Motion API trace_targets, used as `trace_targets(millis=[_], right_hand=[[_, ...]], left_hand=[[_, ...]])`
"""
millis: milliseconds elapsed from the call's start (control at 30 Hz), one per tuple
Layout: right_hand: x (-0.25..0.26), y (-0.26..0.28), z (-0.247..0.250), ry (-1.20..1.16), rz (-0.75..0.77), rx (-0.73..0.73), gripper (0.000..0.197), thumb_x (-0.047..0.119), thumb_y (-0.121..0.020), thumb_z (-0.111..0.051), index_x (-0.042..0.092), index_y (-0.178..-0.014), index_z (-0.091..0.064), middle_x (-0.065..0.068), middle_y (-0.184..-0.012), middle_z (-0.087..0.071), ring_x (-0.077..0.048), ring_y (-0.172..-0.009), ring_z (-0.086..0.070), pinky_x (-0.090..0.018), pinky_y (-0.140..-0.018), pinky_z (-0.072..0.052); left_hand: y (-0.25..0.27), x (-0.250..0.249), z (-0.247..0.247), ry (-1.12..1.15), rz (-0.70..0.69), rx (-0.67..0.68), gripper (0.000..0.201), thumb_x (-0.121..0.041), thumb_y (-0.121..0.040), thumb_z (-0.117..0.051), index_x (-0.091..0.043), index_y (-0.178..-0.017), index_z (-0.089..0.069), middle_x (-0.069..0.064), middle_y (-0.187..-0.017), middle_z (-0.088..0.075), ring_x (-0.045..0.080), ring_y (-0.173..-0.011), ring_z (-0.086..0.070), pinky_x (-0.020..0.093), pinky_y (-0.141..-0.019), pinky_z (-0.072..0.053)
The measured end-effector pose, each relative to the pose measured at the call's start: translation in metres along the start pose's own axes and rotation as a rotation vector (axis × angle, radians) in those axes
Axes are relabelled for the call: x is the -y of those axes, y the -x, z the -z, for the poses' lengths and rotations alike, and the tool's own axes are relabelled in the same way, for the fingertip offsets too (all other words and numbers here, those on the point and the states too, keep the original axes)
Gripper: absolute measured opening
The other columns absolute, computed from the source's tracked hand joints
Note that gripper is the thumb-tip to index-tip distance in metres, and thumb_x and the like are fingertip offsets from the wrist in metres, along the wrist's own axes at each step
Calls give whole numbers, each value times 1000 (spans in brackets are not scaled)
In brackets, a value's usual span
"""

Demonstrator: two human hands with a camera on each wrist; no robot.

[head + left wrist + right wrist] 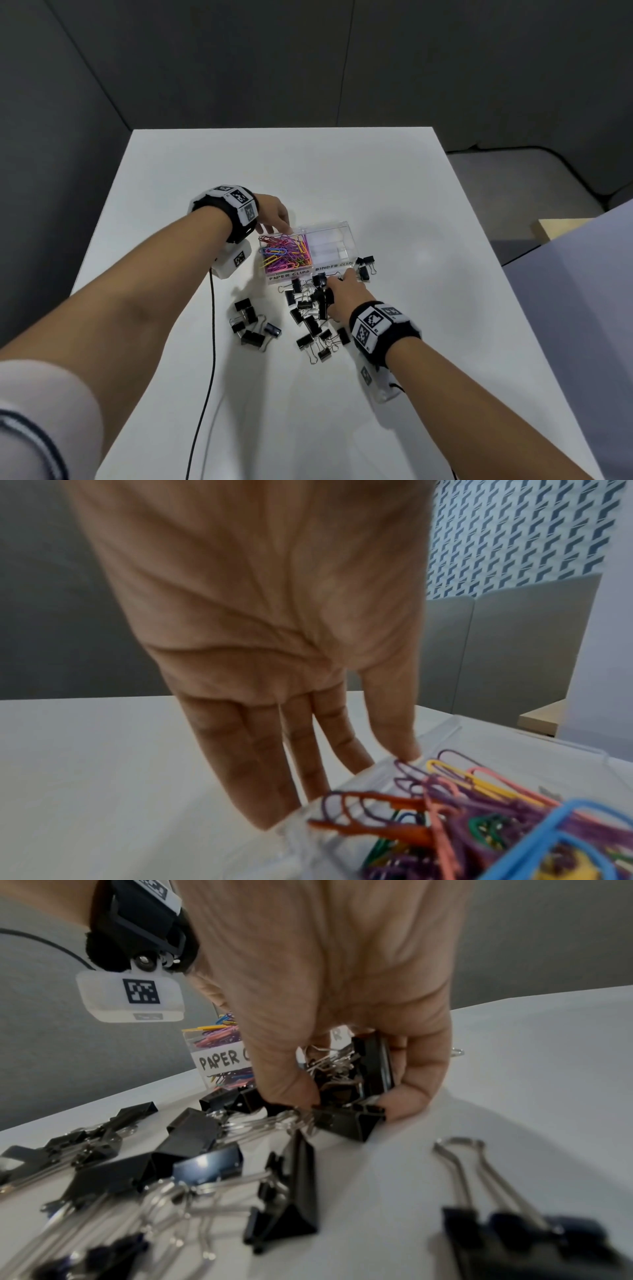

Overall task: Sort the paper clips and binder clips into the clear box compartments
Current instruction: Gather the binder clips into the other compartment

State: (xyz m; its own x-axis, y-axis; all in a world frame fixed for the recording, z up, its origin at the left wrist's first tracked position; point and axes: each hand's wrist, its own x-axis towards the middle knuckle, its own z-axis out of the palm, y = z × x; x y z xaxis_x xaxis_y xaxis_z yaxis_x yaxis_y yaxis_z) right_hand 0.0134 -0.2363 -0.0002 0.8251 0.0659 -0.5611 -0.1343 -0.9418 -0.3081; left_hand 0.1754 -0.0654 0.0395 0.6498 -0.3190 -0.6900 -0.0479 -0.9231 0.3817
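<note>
A clear two-compartment box (344,229) sits mid-table. Its left half, labelled PAPER CLIPS, is full of coloured paper clips (286,254) (479,804); the right half, labelled BINDER CLIPS, looks empty. My left hand (274,216) (308,750) rests with straight fingers against the box's left wall, thumb on its rim. Black binder clips (310,315) (205,1164) lie scattered in front of the box. My right hand (342,291) (349,1104) reaches into that pile, its fingers and thumb curled around a bunch of binder clips (356,1085) on the table.
A second cluster of binder clips (250,325) lies front left, and a few more (364,267) sit at the box's right corner. A black cable (210,342) runs from my left wrist toward the front edge. The white table (428,308) ends at the right beside a grey panel.
</note>
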Motion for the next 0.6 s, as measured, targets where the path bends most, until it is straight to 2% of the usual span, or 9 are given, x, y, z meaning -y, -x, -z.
trace_targets(millis=[100, 200, 267, 333, 400, 433, 500, 600], right_hand=[[-1, 0, 0, -3, 3, 1, 45, 9, -85, -62, 13, -127, -46, -14, -137, -26, -34, -112, -51, -39, -94, -50], [-2, 0, 0, -8, 7, 1, 45, 8, -85, -61, 14, -127, -46, -14, -138, -26, -34, -113, -50, -39, -95, -49], [-1, 0, -1, -12, 4, 5, 45, 8, -86, -61, 14, -127, -46, -14, -138, -26, -34, -114, -50, -38, -95, -49], [-1, -1, -1, -14, 7, 6, 44, 8, -86, -61, 13, -127, -46, -14, -138, -26, -34, -114, -50, -39, -96, -48], [-3, -2, -2, -13, 8, 4, 43, 8, -85, -61, 13, -126, -46, -14, -138, -26, -34, -115, -50, -40, -98, -48], [-3, -2, -3, -13, 7, 4, 43, 7, -85, -61, 13, -125, -46, -14, -137, -27, -34, -115, -49, -41, -98, -48], [-4, -4, -4, -14, 14, -3, 42, 7, -85, -60, 13, -125, -46, -14, -137, -27, -34, -116, -49, -41, -99, -48], [-5, -5, -4, -19, 17, -5, 41, 7, -85, -59, 14, -124, -47, -13, -137, -28, -33, -116, -48, -40, -98, -48]], left_hand=[[1, -2, 0, 9, -17, -47, 7, -17, -90, -62, -11, -87, -60, 1, -77, -58, 10, -69, -55, 13, -53, -48], [3, -7, 0, 10, -44, -63, 19, -12, -88, -64, -18, -72, -57, -3, -71, -57, 6, -63, -54, 8, -45, -48], [2, -8, 1, 9, -41, -61, 16, -10, -86, -66, -17, -75, -57, -3, -71, -57, 6, -61, -55, 10, -49, -48], [3, -10, 2, 18, -29, -37, 8, -9, -86, -66, -11, -92, -62, -2, -73, -57, 6, -62, -54, 12, -54, -48], [1, -9, 3, 39, -10, 8, 25, -11, -87, -64, -9, -112, -61, 2, -81, -58, 8, -68, -53, 15, -59, -46], [0, -7, 3, 46, 6, 25, 29, -13, -89, -63, -9, -117, -61, 3, -88, -56, 10, -73, -52, 16, -61, -45], [-2, -4, 3, 61, 43, 51, 28, -18, -90, -61, -14, -118, -60, 1, -88, -50, 12, -76, -46, 17, -62, -42], [-7, 2, 2, 109, 84, 88, 11, -20, -91, -60, -16, -101, -61, -1, -72, -42, 10, -62, -38, 18, -61, -40]])
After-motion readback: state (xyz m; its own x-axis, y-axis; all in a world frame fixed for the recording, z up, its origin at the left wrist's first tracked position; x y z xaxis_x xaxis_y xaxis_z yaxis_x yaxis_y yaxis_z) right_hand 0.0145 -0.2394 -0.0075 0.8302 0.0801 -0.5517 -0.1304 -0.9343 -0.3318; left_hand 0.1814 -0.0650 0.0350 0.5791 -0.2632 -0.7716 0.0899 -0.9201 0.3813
